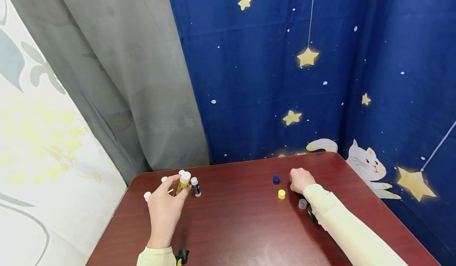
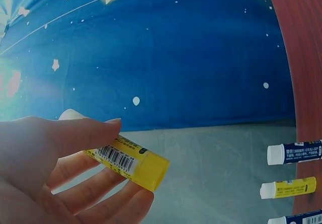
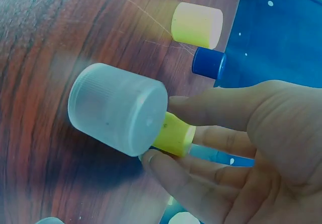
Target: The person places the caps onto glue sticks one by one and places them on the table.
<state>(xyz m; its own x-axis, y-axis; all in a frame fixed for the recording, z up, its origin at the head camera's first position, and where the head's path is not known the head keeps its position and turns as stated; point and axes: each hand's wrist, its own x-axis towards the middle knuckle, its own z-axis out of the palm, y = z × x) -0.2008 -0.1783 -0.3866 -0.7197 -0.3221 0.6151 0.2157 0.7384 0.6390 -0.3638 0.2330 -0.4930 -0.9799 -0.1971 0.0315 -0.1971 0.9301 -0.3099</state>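
My left hand [image 1: 165, 208] pinches a yellow glue stick [image 2: 123, 158] between thumb and fingers, its white end up, among the standing sticks. Close by stands a navy glue stick [image 1: 195, 187]. In the left wrist view, another yellow glue stick [image 2: 289, 189] stands in a row with navy ones. At the table's right, my right hand [image 1: 301, 180] reaches down with curled fingers. Its thumb and a finger pinch a small yellow cap [image 3: 175, 136], partly hidden behind a translucent cap [image 3: 118, 108] nearer the camera. The head view hides this yellow cap.
A blue cap [image 1: 276, 179] and a second yellow cap [image 1: 281, 194] lie left of my right hand. Some blue shows beside the right sleeve [image 1: 320, 200]. The dark red table [image 1: 242, 218] ends at a grey curtain [image 1: 156, 99] and a blue starry curtain [image 1: 256, 80].
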